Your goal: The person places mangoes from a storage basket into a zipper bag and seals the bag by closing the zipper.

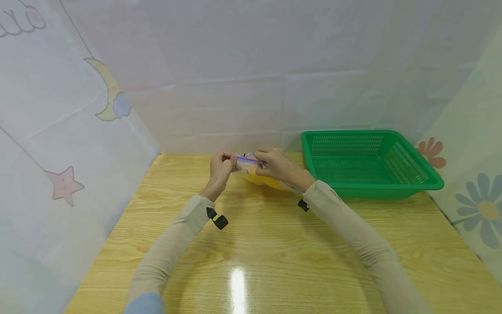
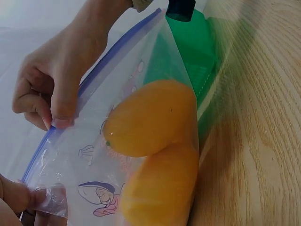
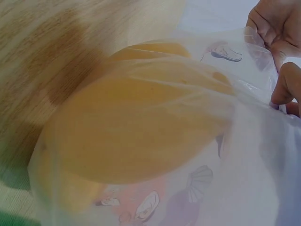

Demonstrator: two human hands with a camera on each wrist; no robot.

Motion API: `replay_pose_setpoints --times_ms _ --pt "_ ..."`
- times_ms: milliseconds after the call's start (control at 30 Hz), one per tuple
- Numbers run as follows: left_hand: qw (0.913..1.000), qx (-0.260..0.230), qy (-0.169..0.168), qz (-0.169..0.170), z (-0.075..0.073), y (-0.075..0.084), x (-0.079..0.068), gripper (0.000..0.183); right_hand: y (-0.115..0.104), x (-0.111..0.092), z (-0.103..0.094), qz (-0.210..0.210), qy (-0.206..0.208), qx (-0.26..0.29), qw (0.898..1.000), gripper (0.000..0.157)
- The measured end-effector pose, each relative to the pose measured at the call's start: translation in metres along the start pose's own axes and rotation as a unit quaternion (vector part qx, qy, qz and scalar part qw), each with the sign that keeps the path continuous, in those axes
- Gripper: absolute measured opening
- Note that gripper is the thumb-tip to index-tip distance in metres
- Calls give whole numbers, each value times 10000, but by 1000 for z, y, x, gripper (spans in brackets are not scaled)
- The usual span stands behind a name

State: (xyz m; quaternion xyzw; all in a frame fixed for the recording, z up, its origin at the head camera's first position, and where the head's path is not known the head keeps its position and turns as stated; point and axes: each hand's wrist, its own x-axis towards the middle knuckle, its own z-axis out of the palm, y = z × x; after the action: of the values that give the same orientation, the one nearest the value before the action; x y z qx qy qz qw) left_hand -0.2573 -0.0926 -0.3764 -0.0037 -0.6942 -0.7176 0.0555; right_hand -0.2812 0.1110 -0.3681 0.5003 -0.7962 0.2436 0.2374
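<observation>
A clear zip bag (image 2: 89,165) with a purple zip strip and printed cartoon figures holds plump yellow mangoes (image 2: 150,117). My left hand (image 1: 221,168) pinches one end of the zip edge between thumb and fingers. Farther along the same strip, my right hand (image 1: 278,165) pinches it, thumb pressed on the purple line in the left wrist view. The bag stands on the table with its mouth edge raised between both hands. Through the plastic in the right wrist view, the mangoes (image 3: 136,122) lie against each other at the bottom.
A green plastic basket (image 1: 372,190) with slotted walls stands at the back right, close to my right forearm. Under everything is a wood-grain table (image 1: 251,244). Pale printed sheets (image 1: 235,87) line the back and both sides.
</observation>
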Motion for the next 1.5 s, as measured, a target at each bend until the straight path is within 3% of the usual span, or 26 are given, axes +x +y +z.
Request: replay_pose_setpoints --times_ms 433,933,1500 --pt "9995 75 25 316 -5 -3 1 6 1 -2 -6 283 -197 124 9993 30" --pt "9997 53 20 251 -6 -3 3 7 6 -6 -10 602 -446 624 9952 26" --pt "9999 47 50 123 -6 -4 4 5 7 -10 -13 675 -548 660 9940 25"
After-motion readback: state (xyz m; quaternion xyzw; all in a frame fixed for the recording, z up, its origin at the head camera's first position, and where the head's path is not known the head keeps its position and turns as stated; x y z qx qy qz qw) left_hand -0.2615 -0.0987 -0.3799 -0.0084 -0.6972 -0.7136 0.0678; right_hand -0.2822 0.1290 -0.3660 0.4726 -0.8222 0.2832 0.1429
